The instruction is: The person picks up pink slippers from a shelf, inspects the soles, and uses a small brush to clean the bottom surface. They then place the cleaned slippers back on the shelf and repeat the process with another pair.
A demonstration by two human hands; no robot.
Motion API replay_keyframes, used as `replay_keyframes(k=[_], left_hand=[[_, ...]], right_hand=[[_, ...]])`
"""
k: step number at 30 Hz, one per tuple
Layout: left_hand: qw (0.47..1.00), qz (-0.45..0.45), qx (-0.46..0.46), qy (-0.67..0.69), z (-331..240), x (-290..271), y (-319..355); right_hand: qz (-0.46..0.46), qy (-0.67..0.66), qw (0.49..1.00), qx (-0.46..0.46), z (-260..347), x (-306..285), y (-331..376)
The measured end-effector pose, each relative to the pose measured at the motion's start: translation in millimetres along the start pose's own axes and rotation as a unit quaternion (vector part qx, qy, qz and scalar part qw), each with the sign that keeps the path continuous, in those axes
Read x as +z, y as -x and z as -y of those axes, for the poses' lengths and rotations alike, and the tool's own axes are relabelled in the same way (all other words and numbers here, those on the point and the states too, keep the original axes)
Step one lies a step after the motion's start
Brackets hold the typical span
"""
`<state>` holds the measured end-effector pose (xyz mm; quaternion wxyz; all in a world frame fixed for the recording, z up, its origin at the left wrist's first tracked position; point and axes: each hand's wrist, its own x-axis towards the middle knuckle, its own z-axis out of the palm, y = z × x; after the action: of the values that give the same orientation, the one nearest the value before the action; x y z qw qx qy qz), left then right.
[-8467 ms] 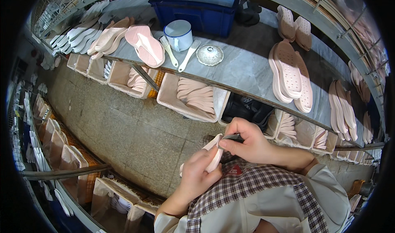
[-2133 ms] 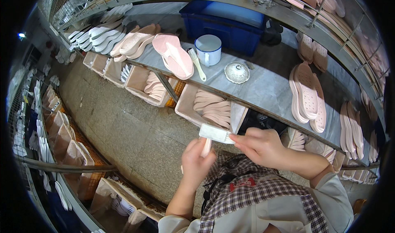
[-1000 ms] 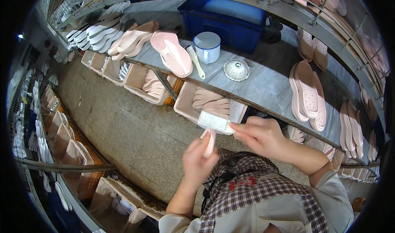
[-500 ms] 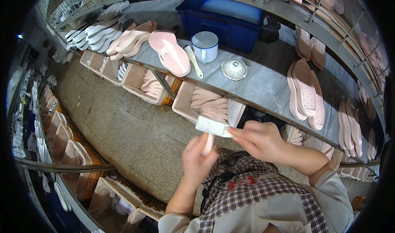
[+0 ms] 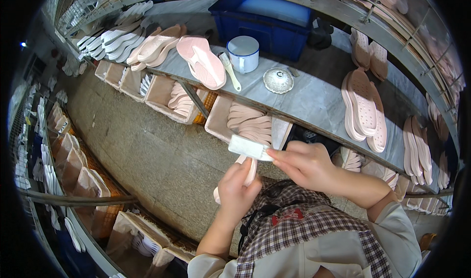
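Pale insole strip (image 5: 248, 167) held upright in left hand (image 5: 236, 189), fingers wrapped round it, above lap. White rectangular pad (image 5: 249, 147) pinched in right hand (image 5: 304, 164) fingertips, touching strip's top end. Both over floor, just in front of desk (image 5: 314, 99) w/ pink soles (image 5: 203, 62), white mug (image 5: 244, 53), brush (image 5: 229, 71), metal lid (image 5: 278, 79). Blue crate (image 5: 274, 20) behind.

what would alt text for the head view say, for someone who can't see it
Seen from above, a person's left hand holds a pale pink insole while the right hand lays a small white strip across its top end. Beyond the hands, a grey workbench carries pink shoe soles, a white mug and a brush.
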<state>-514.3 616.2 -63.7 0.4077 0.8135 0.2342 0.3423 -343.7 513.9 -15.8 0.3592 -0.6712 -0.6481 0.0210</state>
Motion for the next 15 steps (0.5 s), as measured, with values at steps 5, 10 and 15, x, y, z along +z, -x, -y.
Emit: replay_keyframes(k=[5, 10, 15], left_hand=[[0.999, -0.014, 0.005, 0.036, 4, -8, 4], [0.998, -0.012, 0.027, 0.062, 10, -10, 5], [0.997, 0.013, 0.048, 0.057, 13, -15, 5]], right_hand=[[-0.055, -0.143, 0.984, 0.092, -12, -14, -13], [0.057, -0.171, 0.98, 0.082, 1, -26, -5], [0.064, -0.079, 0.99, 0.093, -9, -14, -21]])
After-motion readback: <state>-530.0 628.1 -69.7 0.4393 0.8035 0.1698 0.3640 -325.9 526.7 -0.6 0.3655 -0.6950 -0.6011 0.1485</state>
